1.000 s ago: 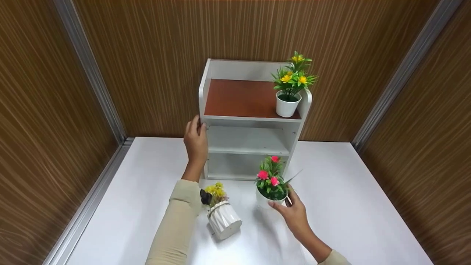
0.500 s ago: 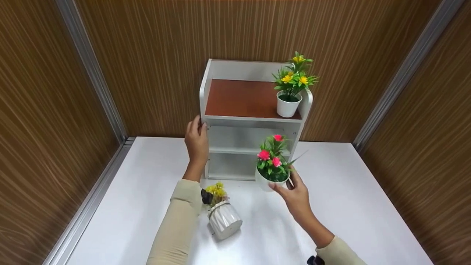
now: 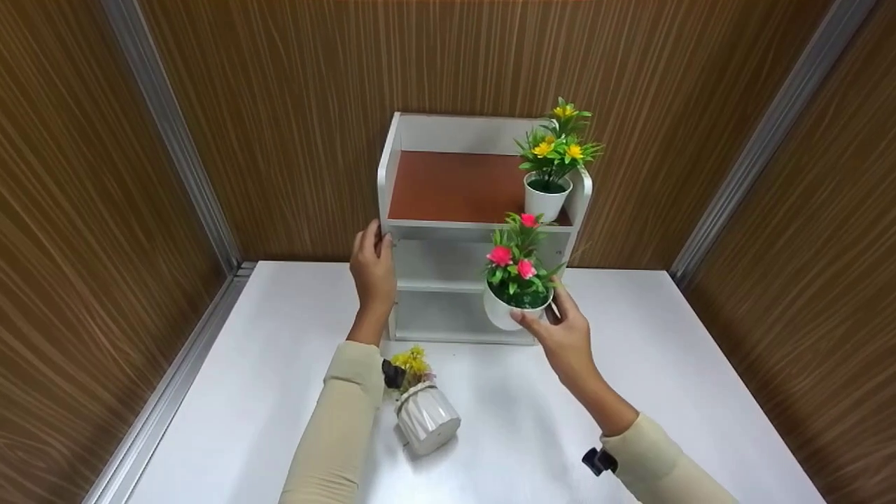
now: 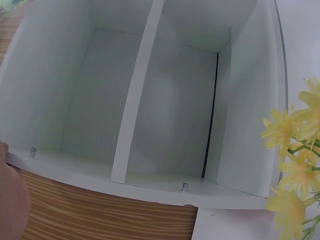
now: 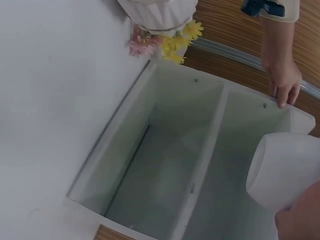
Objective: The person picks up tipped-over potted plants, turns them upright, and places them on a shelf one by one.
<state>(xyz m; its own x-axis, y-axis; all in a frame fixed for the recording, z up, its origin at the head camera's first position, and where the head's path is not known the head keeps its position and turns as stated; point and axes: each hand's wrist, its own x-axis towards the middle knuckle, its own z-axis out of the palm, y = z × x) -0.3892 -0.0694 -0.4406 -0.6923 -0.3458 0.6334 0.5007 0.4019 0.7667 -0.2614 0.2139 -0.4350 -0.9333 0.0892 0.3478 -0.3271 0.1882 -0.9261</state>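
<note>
My right hand (image 3: 568,343) grips a small white pot by its rim, thumb in front, fingers behind. The potted plant (image 3: 516,280) has pink flowers and green leaves. It is held up in front of the white shelf unit (image 3: 483,225), overlapping the middle compartment in the head view. In the right wrist view the pot (image 5: 285,167) shows its pale underside. My left hand (image 3: 373,269) holds the shelf unit's left side panel, thumb at the front edge. A ribbed white vase (image 3: 427,420) with yellow flowers lies tilted on the table, near my left sleeve.
A potted plant with yellow flowers (image 3: 549,192) stands at the right end of the brown top shelf (image 3: 455,185). Two white compartments lie below it. The white table (image 3: 630,364) is enclosed by wood-grain walls (image 3: 280,126).
My right hand has raised the pink-flowered potted plant from near the table's height to the level of the middle compartment. My left hand stays on the shelf unit's side.
</note>
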